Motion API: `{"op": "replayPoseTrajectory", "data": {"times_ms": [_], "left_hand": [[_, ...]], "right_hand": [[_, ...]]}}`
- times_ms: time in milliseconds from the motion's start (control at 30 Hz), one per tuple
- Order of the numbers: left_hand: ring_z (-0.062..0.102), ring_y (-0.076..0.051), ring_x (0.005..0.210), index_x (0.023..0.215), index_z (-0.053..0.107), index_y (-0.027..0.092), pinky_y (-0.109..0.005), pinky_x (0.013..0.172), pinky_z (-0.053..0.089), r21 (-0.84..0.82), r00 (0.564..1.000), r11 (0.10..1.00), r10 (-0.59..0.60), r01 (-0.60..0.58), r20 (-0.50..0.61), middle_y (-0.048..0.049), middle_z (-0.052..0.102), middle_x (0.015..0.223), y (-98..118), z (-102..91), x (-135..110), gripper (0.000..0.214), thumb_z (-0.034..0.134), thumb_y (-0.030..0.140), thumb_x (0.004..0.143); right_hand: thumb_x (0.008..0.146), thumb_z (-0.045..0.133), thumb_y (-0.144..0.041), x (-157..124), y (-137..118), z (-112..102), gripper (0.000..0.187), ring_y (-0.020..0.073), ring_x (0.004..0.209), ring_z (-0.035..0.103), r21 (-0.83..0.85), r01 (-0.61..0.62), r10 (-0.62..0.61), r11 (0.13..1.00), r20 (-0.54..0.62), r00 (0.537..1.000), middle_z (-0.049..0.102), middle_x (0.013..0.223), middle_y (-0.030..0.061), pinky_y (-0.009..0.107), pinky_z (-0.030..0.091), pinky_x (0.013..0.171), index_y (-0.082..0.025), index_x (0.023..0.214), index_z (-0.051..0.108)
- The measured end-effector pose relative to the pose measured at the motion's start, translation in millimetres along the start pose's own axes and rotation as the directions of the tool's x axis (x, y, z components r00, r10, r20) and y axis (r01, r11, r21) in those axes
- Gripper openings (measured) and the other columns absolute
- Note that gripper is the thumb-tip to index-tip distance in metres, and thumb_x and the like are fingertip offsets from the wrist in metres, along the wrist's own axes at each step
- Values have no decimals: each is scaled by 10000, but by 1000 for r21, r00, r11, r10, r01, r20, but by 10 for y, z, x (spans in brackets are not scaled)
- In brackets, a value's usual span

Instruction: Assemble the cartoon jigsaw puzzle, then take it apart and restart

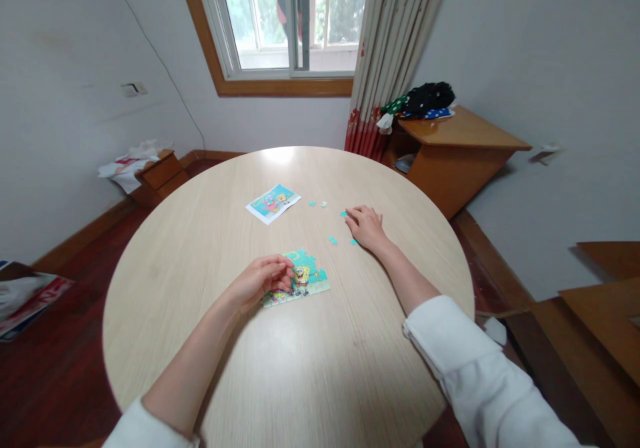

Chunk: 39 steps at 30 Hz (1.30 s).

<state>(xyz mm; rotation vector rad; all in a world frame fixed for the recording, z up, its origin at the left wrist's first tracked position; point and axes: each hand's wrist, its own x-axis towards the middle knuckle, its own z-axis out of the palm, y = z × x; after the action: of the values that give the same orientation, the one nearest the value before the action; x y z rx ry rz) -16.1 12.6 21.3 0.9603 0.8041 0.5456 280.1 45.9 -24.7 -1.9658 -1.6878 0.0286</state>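
The partly joined puzzle (314,281) lies flat on the round, pale tabletop (300,375), its upper right edge ragged and a yellow cartoon figure showing near its middle. The left forearm, bare above a white cuff (150,428), slants in from the near left of the puzzle, and the left hand (270,276) sits over the puzzle's left part, turned on its side with the thumb uppermost and the fingers curled loosely inward, hiding some of the printed scene. Whether the left grip pinches anything between thumb and fingertips, I cannot tell. The right forearm reaches in from the puzzle's near right, out of a folded white sleeve (450,341), and the right hand (367,227) is beyond and to the right of the puzzle, palm down, wrist low, fingers bent toward the wood. A teal piece (343,214) shows at its fingertips; I cannot tell whether the right grip pinches it or only touches it. Another teal piece (354,241) peeks out beside the right wrist. Just beyond the puzzle's upper right corner lie teal bits (333,241), and farther beyond it are two small loose pieces (312,203) and a printed picture sheet (273,203).
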Motion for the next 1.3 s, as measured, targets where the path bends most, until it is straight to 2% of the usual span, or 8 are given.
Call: {"op": "replayPoseTrajectory", "data": {"times_ms": [367, 733, 833, 900, 1000, 1100, 1200, 1300], "left_hand": [[571, -102, 548, 752, 628, 103, -231, 562, 476, 3, 1000, 1000, 10, -10, -12, -44, 631, 666, 10, 27, -4, 119, 668, 201, 698], [567, -106, 527, 738, 620, 100, -240, 552, 471, 10, 1000, 1000, 16, -16, -24, -41, 623, 642, 23, 38, -7, 137, 675, 205, 668], [549, -109, 519, 710, 612, 115, -239, 530, 439, 40, 989, 995, 96, -92, -114, -27, 603, 618, 40, 45, -4, 129, 674, 215, 657], [527, -112, 519, 678, 611, 133, -236, 530, 411, 156, 953, 969, 220, -189, -208, -6, 576, 579, 49, 53, -3, 102, 674, 210, 653], [531, -132, 590, 643, 625, 159, -247, 596, 411, 438, 864, 843, 443, -312, -237, -7, 578, 597, 34, 81, -16, 49, 670, 178, 654], [568, -167, 740, 707, 666, 179, -283, 732, 437, 687, 827, 614, 561, -389, -33, -45, 618, 756, -33, 130, -43, 39, 628, 175, 710], [573, -204, 908, 897, 695, 189, -339, 862, 434, 801, 833, 399, 513, -446, 209, -99, 603, 973, -136, 175, -63, 176, 548, 213, 803], [498, -277, 1116, 1102, 657, 203, -435, 977, 379, 851, 841, 240, 418, -467, 344, -151, 523, 1204, -219, 195, -71, 308, 554, 276, 821]], "right_hand": [[847, 549, -313, 33, -5, 30, 185, 283, 998, 504, -27, 33, -33, 999, 18, 999, 643, 1002, 124, 419, 317, 828, -199, 884, 690], [795, 572, -190, 29, -57, 26, 126, 246, 952, 551, 82, 38, -44, 996, 74, 996, 652, 966, 105, 386, 343, 846, -176, 917, 600], [774, 566, -156, 25, -98, -10, 126, 206, 829, 576, 170, 43, -57, 984, 77, 995, 662, 853, 72, 361, 369, 813, -172, 893, 606], [764, 556, -144, 20, -140, -37, 122, 187, 785, 578, 250, 53, -72, 967, 69, 995, 657, 821, 65, 344, 393, 787, -163, 867, 618], [746, 553, -151, -25, -251, -96, 101, 174, 808, 584, 428, 81, -103, 900, 28, 994, 653, 849, 65, 329, 425, 792, -160, 803, 635], [739, 577, -220, -134, -410, -181, 108, 158, 774, 586, 650, 14, -142, 760, 145, 979, 652, 833, 53, 311, 457, 744, -162, 787, 654], [699, 646, -287, -260, -551, -264, 214, 139, 688, 576, 749, -119, -257, 652, 366, 894, 647, 756, 35, 285, 460, 658, -149, 859, 681], [657, 681, -255, -332, -629, -321, 195, 119, 608, 548, 737, -193, -282, 648, 467, 838, 619, 646, 9, 253, 431, 584, -136, 810, 679]]}}
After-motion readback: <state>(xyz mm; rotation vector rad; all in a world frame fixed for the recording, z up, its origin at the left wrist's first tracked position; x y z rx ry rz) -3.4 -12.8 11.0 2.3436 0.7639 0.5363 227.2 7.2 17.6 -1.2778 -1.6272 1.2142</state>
